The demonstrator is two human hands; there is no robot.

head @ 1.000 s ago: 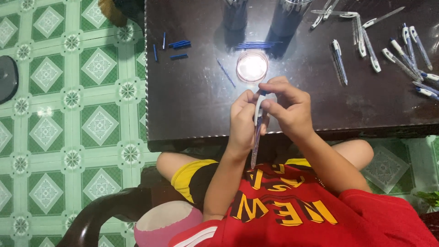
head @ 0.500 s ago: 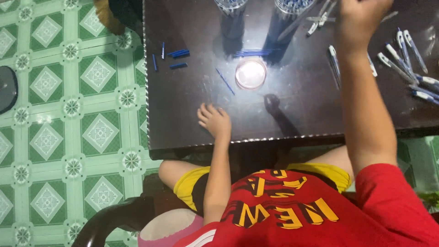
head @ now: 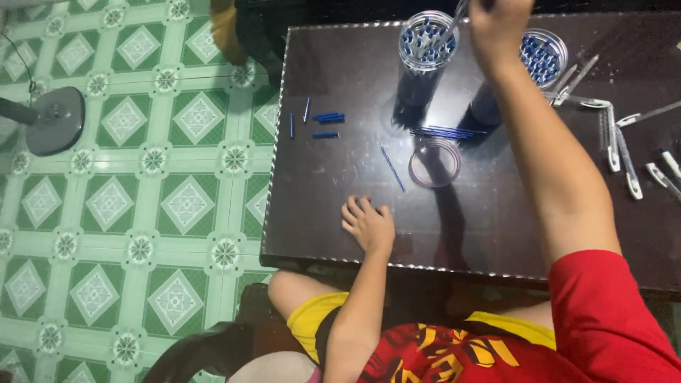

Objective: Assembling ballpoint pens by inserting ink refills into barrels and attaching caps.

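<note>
Fingertips of my right hand [head: 496,25] run off the top edge, pinching a thin pen [head: 457,18] over the left clear cup [head: 428,42] of blue parts; its tip is hard to make out. Far nearer me, my left hand [head: 369,225] rests empty, fingers loosely curled, on the dark table [head: 319,198].

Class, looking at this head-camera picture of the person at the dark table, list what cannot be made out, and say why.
- Right hand, head view: fingertips cut off by top edge; grip unclear.
- Left hand: fingers curled on the table; anything beneath hidden.
- Left cup contents: blue pieces too small to identify.
- White pens: cut by right edge.
</note>
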